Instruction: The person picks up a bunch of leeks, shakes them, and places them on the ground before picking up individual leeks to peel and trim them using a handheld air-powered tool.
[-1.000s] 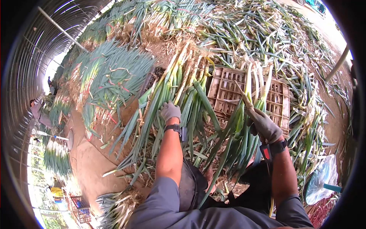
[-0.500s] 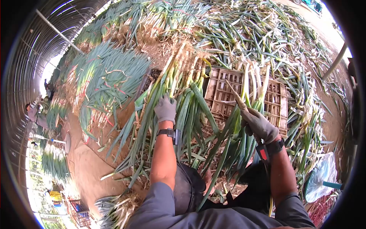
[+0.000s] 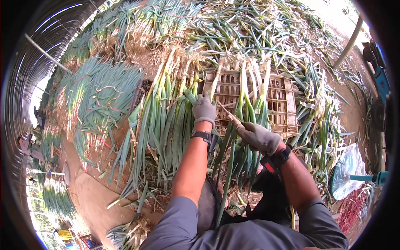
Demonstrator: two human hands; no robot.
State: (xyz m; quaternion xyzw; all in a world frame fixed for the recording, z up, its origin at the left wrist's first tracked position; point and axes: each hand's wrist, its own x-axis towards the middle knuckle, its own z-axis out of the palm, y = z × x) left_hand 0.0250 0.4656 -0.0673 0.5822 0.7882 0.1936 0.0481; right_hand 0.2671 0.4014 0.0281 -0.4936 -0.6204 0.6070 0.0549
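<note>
My left hand (image 3: 204,109), in a grey glove, is closed around a green onion (image 3: 216,77) whose root end points away from me. To its left lies a heap of untrimmed green onions (image 3: 160,108) with brownish roots. My right hand (image 3: 260,138), also gloved, grips a slim pointed tool (image 3: 230,116) by its thick end; its tip points up and left towards my left hand. Beyond the right hand, several green onions with clean white stems (image 3: 243,85) lie over a brown plastic crate (image 3: 287,109). Their green leaves hang down towards my lap.
Bundles of green onions (image 3: 100,91) cover the ground at left. Loose leaves (image 3: 258,29) are strewn at the back and right. A clear plastic bag on a blue-green pole (image 3: 349,171) stands at lower right. Another person (image 3: 31,148) is at far left.
My left hand has moved right from the heap, now with a green onion in it. My right hand has brought the pointed tool closer to it. The view has shifted right.
</note>
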